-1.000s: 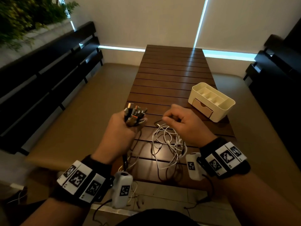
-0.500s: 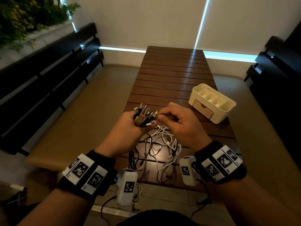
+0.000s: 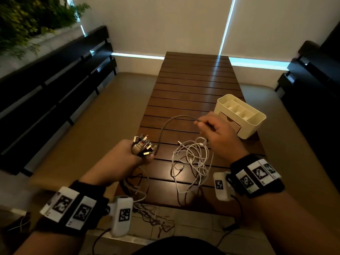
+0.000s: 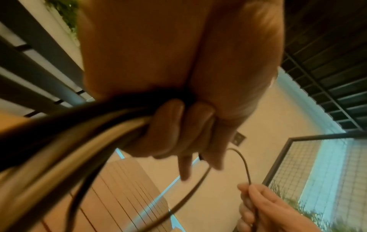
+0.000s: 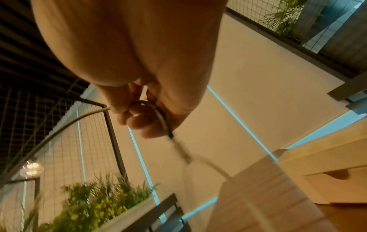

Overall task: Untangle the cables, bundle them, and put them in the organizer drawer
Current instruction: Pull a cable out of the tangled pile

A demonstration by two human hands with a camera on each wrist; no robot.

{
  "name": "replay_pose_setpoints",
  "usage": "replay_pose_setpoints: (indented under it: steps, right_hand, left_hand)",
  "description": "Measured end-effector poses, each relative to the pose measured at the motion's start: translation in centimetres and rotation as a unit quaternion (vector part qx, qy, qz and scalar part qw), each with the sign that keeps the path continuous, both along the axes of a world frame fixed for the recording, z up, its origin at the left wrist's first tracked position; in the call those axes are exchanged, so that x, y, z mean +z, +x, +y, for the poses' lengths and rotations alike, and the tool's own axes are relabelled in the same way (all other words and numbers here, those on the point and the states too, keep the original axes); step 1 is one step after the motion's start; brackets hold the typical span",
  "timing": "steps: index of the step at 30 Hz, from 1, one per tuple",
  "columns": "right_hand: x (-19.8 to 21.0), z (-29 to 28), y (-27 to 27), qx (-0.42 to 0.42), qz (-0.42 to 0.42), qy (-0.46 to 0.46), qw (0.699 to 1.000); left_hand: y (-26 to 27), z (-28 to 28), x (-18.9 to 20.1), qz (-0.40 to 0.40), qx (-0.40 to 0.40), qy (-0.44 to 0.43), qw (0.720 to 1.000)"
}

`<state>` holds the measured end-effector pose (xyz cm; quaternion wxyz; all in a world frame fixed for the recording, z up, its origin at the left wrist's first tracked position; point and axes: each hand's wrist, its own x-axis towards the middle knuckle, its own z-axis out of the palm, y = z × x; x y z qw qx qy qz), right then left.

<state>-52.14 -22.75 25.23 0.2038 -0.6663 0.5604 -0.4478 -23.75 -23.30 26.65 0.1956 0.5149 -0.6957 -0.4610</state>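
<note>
My left hand grips a bunch of cable plugs upright over the table's near left edge; the cables trail out below the fist. My right hand pinches one grey cable that arcs from the bunch up to its fingers, with a loop of it inside the hand. A loose tangle of white cables lies on the wooden table between the hands. The cream organizer stands at the right, its wooden drawer closed and partly behind my right hand.
Dark cables hang over the table's near edge to the floor. Black benches run along the left and another on the right. A planter is at the top left.
My right hand has moved away to the right from the plug bunch, drawing out one grey cable into an arc. The left hand stays holding the plugs, slightly lower.
</note>
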Motion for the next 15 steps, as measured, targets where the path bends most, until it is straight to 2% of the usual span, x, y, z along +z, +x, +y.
replay_pose_setpoints:
  steps: [4,6,8,12,15]
  right_hand:
    - [1.5,0.5,1.1,0.049,0.012,-0.026,0.998]
    - [1.3,1.0,2.4,0.077,0.025,-0.012,0.997]
    - [0.8,1.4,3.8,0.092,0.029,-0.01,0.995]
    - [0.7,1.8,5.6,0.097,0.02,-0.036,0.994]
    - [0.2,2.6,5.4,0.108,0.024,-0.002,0.994]
  left_hand:
    - [-0.8,0.6,-0.1,0.102,0.104,-0.061,0.987]
    - [-1.2,0.8,0.6,0.139,0.114,-0.09,0.98]
    - [-1.9,0.9,1.2,0.147,0.091,-0.103,0.98]
    - [-3.7,1.4,1.7,0.115,-0.007,-0.087,0.989]
    - [-3.4,1.4,1.6,0.106,-0.021,-0.08,0.991]
